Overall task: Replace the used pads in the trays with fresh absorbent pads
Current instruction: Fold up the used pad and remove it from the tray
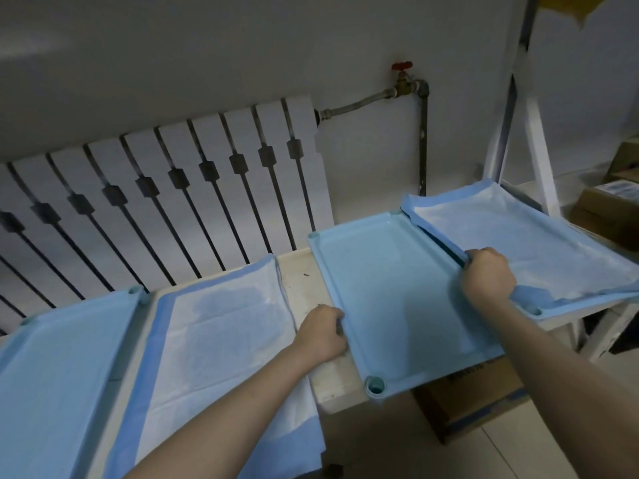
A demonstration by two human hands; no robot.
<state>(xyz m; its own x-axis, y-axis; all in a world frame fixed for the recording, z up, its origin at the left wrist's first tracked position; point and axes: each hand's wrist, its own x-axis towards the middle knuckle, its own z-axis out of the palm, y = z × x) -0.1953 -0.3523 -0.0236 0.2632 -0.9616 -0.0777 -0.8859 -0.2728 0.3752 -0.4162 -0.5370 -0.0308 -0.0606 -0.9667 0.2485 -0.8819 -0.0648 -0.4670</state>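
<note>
Below the white radiator [166, 188], my left grip [321, 331] and right grip [487, 271] curled round opposite rims of a bare pale-blue plastic tray [397, 288], seemingly light and stiff.

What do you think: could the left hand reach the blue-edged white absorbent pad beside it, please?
Probably yes: the blue-edged white absorbent pad lies unobstructed beside the left hand, once it releases the light blue plastic tray.

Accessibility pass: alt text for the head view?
Both hands grip an empty light-blue tray: the left hand on its left rim, the right hand on its right rim. A pad-lined tray lies right of it, a loose absorbent pad left, a radiator behind.
</note>
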